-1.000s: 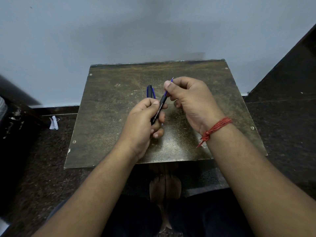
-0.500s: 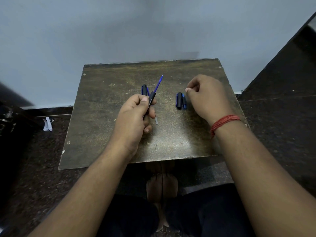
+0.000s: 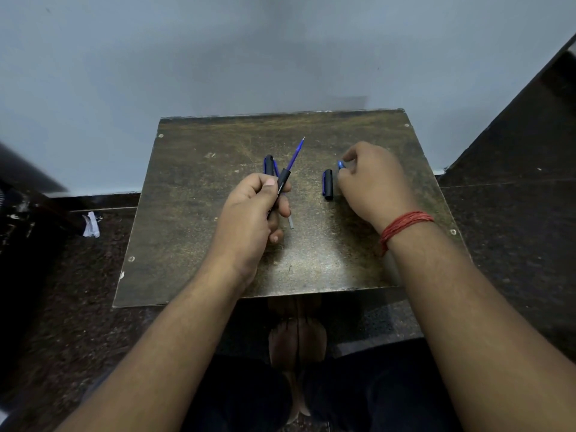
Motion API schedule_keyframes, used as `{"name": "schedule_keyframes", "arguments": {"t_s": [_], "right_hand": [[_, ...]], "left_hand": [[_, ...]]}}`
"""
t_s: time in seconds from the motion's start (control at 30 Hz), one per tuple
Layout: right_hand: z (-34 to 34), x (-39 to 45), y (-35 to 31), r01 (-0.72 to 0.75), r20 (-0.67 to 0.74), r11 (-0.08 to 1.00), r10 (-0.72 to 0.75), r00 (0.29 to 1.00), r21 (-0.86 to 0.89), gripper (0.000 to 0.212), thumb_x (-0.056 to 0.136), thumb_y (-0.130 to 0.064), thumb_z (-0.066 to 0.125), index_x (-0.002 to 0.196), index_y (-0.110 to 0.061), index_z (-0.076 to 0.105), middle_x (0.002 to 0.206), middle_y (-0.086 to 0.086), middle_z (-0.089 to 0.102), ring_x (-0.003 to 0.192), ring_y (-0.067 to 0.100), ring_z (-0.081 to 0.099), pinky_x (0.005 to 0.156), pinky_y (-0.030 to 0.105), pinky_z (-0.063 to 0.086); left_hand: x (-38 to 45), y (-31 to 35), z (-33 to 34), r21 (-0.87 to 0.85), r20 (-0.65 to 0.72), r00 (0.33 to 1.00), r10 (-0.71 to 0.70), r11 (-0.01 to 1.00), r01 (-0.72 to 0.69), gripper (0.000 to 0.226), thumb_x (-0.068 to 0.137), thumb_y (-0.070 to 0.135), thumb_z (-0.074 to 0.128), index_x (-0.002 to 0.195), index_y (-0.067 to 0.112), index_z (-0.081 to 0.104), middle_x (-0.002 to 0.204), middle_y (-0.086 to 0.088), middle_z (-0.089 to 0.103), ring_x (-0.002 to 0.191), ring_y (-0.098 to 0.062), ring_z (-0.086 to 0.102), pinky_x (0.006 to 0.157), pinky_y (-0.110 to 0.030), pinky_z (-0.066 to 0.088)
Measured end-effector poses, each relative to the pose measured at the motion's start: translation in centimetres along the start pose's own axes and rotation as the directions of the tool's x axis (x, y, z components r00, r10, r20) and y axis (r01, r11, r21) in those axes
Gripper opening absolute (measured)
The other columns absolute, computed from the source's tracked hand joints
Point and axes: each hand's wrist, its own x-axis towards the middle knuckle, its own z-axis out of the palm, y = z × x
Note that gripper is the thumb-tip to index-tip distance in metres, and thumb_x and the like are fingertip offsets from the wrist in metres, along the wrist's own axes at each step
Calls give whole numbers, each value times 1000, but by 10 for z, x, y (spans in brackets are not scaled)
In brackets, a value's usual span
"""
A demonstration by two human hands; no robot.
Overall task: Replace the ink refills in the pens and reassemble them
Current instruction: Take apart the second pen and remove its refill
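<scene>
My left hand (image 3: 252, 213) grips a black pen barrel (image 3: 282, 183), and a blue ink refill (image 3: 295, 155) sticks out of its top toward the wall. A second black and blue pen part (image 3: 269, 163) lies on the table just behind that hand. A grey refill end (image 3: 291, 222) shows below my left fingers. My right hand (image 3: 374, 182) rests at the table's right side and pinches a small blue tip piece (image 3: 341, 165). A black and blue pen cap (image 3: 327, 184) lies flat just left of my right hand.
The small brown table (image 3: 193, 238) stands against a pale blue wall, on a dark speckled floor. A crumpled white scrap (image 3: 91, 225) lies on the floor at the left. My feet (image 3: 297, 341) show under the table's front edge.
My right hand let go of the refill and moved right to the table, where it picked up the blue tip piece beside the cap. My left hand still holds the barrel with the refill.
</scene>
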Motion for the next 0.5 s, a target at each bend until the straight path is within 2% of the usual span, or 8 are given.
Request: {"name": "schedule_keyframes", "arguments": {"t_s": [0.07, 0.1, 0.17, 0.2, 0.3, 0.43, 0.5], "right_hand": [[-3, 1, -2, 19, -62, 969, -4, 998, 248, 21, 92, -15, 55, 107, -18, 69, 101, -1, 68, 95, 15, 63, 81, 28, 49], [-4, 0, -4, 16, -73, 914, 15, 997, 405, 17, 91, -15, 58, 102, -19, 71, 93, -5, 69, 88, 8, 64, 76, 23, 48], [-5, -5, -9, -22, -40, 732, 67, 997, 681, 12, 90, -14, 64, 94, -19, 74, 83, -9, 69, 70, -4, 60, 64, 15, 45], [-5, -7, -11, -50, -8, 641, 87, 996, 766, 9, 90, -13, 66, 92, -18, 74, 82, -7, 69, 65, -4, 57, 59, 14, 43], [-2, -8, -13, -111, 65, 458, 116, 991, 882, 8, 90, -14, 70, 85, -19, 71, 86, 4, 70, 67, 7, 52, 54, 18, 38], [-2, -5, -12, -151, 107, 308, 157, 982, 939, 6, 91, -15, 70, 87, -19, 69, 84, 3, 74, 64, 9, 52, 48, 19, 37], [-2, -4, -11, -143, 98, 268, 176, 980, 953, 4, 91, -15, 71, 89, -18, 69, 83, 2, 74, 64, 8, 53, 49, 20, 37]], "left_hand": [[-1, 1, 0, 7, 3, 1000, 1, 1000, -1, 23, 106, 19, 40, 98, 5, 57, 62, 1, 54, 40, -7, 26, 41, -21, 29], [-1, 1, 0, 13, 5, 1000, 1, 1000, -1, 23, 106, 19, 40, 99, 4, 57, 62, 1, 54, 41, -7, 26, 41, -21, 29], [-2, 2, 0, 23, 10, 1000, -3, 1000, 3, 24, 106, 19, 40, 102, 3, 57, 62, 1, 54, 41, -7, 26, 42, -21, 29], [-2, 1, 1, 25, 11, 1000, -4, 1000, 4, 24, 106, 19, 40, 102, 3, 57, 63, 1, 54, 41, -7, 26, 42, -22, 29], [-1, -1, 1, 31, 22, 1000, -3, 1000, 3, 23, 106, 20, 40, 98, 6, 57, 62, 2, 55, 41, -7, 26, 42, -22, 29], [0, -4, 2, 43, 50, 999, -3, 999, 1, 24, 106, 20, 40, 97, 7, 59, 63, 1, 55, 41, -8, 26, 42, -23, 30], [-1, -5, 2, 42, 66, 998, -5, 999, 2, 25, 106, 19, 40, 98, 6, 59, 64, 0, 55, 41, -8, 26, 42, -23, 31]]}}
